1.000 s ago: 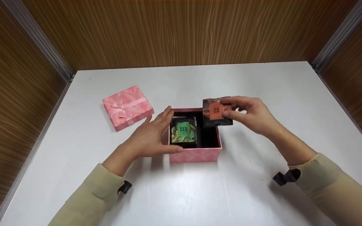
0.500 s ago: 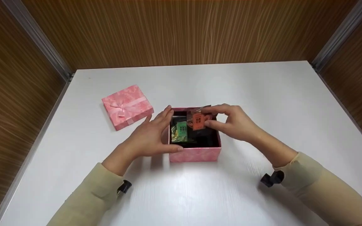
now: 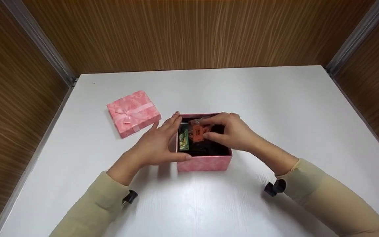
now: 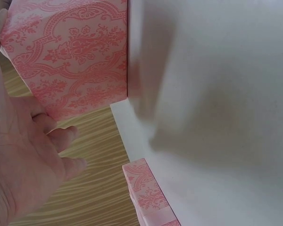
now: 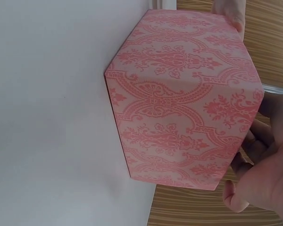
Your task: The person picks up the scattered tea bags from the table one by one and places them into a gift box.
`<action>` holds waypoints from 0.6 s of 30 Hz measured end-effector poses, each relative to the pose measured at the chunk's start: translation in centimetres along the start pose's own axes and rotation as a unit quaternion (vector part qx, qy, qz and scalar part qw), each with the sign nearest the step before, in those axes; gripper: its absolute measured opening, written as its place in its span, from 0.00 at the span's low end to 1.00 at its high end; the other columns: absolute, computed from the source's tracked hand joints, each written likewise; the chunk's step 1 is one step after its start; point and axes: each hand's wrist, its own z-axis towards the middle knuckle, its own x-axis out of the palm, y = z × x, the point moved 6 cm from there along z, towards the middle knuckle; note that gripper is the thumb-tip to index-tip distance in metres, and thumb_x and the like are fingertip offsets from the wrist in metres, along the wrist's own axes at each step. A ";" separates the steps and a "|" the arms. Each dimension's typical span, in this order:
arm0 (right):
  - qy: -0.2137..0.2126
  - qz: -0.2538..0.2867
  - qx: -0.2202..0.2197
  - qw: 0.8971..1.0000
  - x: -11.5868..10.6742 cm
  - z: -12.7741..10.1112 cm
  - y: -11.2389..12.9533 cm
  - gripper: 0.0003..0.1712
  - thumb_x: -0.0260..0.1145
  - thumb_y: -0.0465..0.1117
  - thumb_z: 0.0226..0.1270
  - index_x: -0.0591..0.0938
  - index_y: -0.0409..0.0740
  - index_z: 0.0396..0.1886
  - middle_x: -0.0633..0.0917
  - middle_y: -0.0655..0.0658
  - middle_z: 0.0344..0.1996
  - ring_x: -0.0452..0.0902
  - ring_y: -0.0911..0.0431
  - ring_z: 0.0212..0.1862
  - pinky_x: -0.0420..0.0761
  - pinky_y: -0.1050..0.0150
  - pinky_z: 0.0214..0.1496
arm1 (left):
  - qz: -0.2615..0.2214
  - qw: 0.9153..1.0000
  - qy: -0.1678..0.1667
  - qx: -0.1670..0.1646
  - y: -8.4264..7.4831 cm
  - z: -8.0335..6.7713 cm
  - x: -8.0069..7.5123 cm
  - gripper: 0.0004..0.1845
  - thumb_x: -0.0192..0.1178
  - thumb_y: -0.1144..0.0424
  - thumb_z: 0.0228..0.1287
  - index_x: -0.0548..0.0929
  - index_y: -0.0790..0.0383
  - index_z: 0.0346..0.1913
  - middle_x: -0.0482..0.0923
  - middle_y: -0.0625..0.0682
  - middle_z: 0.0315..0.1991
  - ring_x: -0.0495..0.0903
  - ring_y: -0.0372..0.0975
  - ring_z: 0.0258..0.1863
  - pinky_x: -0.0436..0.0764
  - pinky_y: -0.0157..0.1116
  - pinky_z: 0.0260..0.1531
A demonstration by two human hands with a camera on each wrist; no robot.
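Lowered into pink box (image 3: 204, 163): orange-labelled packet (image 3: 196, 131); right hand (image 3: 230, 131) pinching.

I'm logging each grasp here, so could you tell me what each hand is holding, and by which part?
The right hand pinches the orange-labelled packet by its right edge. The left hand holds nothing; it rests against the pink box.

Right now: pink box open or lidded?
Open. The pink box shows its dark inside with packets; its lid lies apart on the table, bow up.
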 end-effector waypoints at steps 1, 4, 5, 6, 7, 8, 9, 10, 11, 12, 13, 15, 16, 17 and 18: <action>0.000 -0.011 -0.005 1.000 0.1 0.1 0.1 0.21 0.78 0.42 0.68 0.90 0.44 0.59 0.91 0.49 0.51 0.85 0.50 0.54 0.78 0.44 0.63 | 0.000 1.000 0.000 0.000 0.0 0.0 0.0 0.72 0.52 0.11 0.53 0.43 0.58 0.87 0.36 0.49 0.88 0.44 0.40 0.85 0.44 0.56 0.82; 0.003 -0.045 -0.008 0.999 0.5 0.3 0.1 0.21 0.78 0.44 0.67 0.90 0.45 0.59 0.91 0.49 0.53 0.83 0.47 0.57 0.70 0.38 0.64 | 0.000 1.000 -0.001 0.000 0.0 0.0 0.1 0.72 0.51 0.11 0.53 0.43 0.58 0.87 0.37 0.49 0.88 0.44 0.40 0.85 0.44 0.56 0.82; 0.005 -0.055 -0.008 0.998 0.7 0.3 0.1 0.22 0.78 0.44 0.67 0.90 0.45 0.59 0.91 0.49 0.54 0.83 0.46 0.58 0.69 0.36 0.63 | 0.000 1.000 -0.001 -0.001 0.1 0.0 0.1 0.72 0.52 0.11 0.53 0.43 0.58 0.87 0.37 0.49 0.88 0.44 0.40 0.85 0.44 0.56 0.82; 0.008 -0.064 -0.006 0.998 0.8 0.3 0.1 0.21 0.78 0.44 0.67 0.90 0.46 0.59 0.91 0.49 0.54 0.82 0.45 0.58 0.67 0.35 0.62 | 0.000 1.000 -0.001 -0.001 0.1 0.0 0.1 0.72 0.52 0.11 0.53 0.43 0.58 0.87 0.37 0.49 0.88 0.44 0.40 0.85 0.44 0.56 0.82; 0.011 -0.072 -0.005 0.997 0.9 0.4 0.1 0.21 0.78 0.45 0.68 0.90 0.46 0.59 0.91 0.49 0.54 0.82 0.44 0.58 0.66 0.35 0.62 | 0.000 1.000 -0.002 -0.001 0.1 0.0 0.1 0.72 0.52 0.11 0.53 0.43 0.58 0.87 0.37 0.49 0.88 0.45 0.40 0.85 0.44 0.56 0.82; 0.013 -0.079 -0.004 0.997 1.0 0.4 0.1 0.21 0.78 0.45 0.68 0.90 0.46 0.59 0.91 0.49 0.54 0.81 0.44 0.58 0.65 0.34 0.62 | -0.001 1.000 -0.002 -0.001 0.1 0.0 0.1 0.72 0.52 0.11 0.53 0.43 0.57 0.87 0.37 0.49 0.88 0.45 0.40 0.85 0.44 0.56 0.82; 0.014 -0.087 -0.003 0.996 1.1 0.5 0.1 0.21 0.78 0.45 0.68 0.90 0.46 0.59 0.91 0.48 0.55 0.81 0.44 0.58 0.64 0.34 0.62 | 0.000 1.000 -0.002 -0.001 0.1 0.0 0.1 0.72 0.52 0.11 0.53 0.43 0.57 0.87 0.37 0.49 0.88 0.45 0.40 0.85 0.44 0.56 0.82; 0.015 -0.093 -0.001 0.996 1.2 0.5 0.1 0.21 0.78 0.45 0.68 0.90 0.46 0.59 0.91 0.48 0.54 0.81 0.44 0.57 0.63 0.34 0.62 | 0.001 1.000 -0.001 -0.001 0.1 0.0 0.1 0.72 0.52 0.11 0.53 0.43 0.57 0.87 0.37 0.49 0.88 0.44 0.39 0.85 0.44 0.56 0.82; 0.016 -0.099 0.000 0.995 1.3 0.6 0.0 0.21 0.78 0.45 0.68 0.90 0.47 0.58 0.91 0.47 0.54 0.81 0.44 0.56 0.63 0.33 0.62 | 0.001 1.000 -0.001 0.000 0.1 0.0 0.1 0.72 0.52 0.12 0.53 0.43 0.57 0.87 0.37 0.49 0.88 0.44 0.39 0.85 0.44 0.56 0.82; 0.017 -0.104 0.002 0.994 1.4 0.7 0.0 0.21 0.78 0.46 0.68 0.90 0.47 0.58 0.91 0.47 0.53 0.81 0.44 0.55 0.62 0.33 0.62 | 0.002 1.000 -0.001 0.001 0.1 0.0 0.1 0.72 0.52 0.12 0.54 0.43 0.58 0.87 0.37 0.49 0.88 0.44 0.39 0.85 0.44 0.55 0.82; 0.019 -0.109 0.004 0.994 1.5 0.7 0.0 0.21 0.78 0.46 0.68 0.90 0.47 0.58 0.91 0.47 0.53 0.80 0.44 0.55 0.62 0.33 0.62 | 0.002 1.000 -0.002 0.001 0.1 0.0 0.1 0.72 0.52 0.12 0.54 0.43 0.58 0.87 0.37 0.50 0.88 0.44 0.39 0.85 0.44 0.55 0.82; 0.023 -0.118 0.008 0.993 1.6 0.8 -0.1 0.21 0.78 0.47 0.68 0.90 0.48 0.58 0.91 0.46 0.52 0.80 0.44 0.54 0.61 0.32 0.62 | 0.003 1.000 -0.001 0.001 0.1 0.0 0.1 0.72 0.52 0.11 0.54 0.43 0.58 0.87 0.37 0.50 0.88 0.43 0.39 0.85 0.44 0.55 0.82; 0.026 -0.122 0.010 0.992 1.7 0.9 -0.1 0.21 0.78 0.47 0.68 0.91 0.48 0.58 0.92 0.46 0.51 0.79 0.45 0.53 0.61 0.32 0.62 | 0.003 1.000 0.000 0.001 0.1 0.0 0.1 0.72 0.52 0.11 0.54 0.43 0.58 0.87 0.37 0.49 0.88 0.43 0.38 0.85 0.44 0.55 0.82; 0.028 -0.125 0.010 0.992 1.7 0.9 -0.1 0.21 0.78 0.47 0.68 0.91 0.48 0.58 0.92 0.46 0.51 0.79 0.45 0.53 0.61 0.32 0.62 | 0.003 1.000 0.000 0.001 0.1 -0.1 0.1 0.72 0.51 0.11 0.54 0.43 0.58 0.87 0.37 0.50 0.88 0.43 0.38 0.85 0.44 0.55 0.82; 0.030 -0.126 0.011 0.991 1.8 1.0 -0.1 0.21 0.78 0.47 0.68 0.91 0.48 0.58 0.92 0.46 0.50 0.79 0.44 0.52 0.61 0.32 0.63 | 0.002 1.000 -0.001 0.002 0.1 -0.1 0.1 0.72 0.52 0.11 0.54 0.43 0.58 0.87 0.37 0.50 0.88 0.43 0.38 0.85 0.44 0.55 0.82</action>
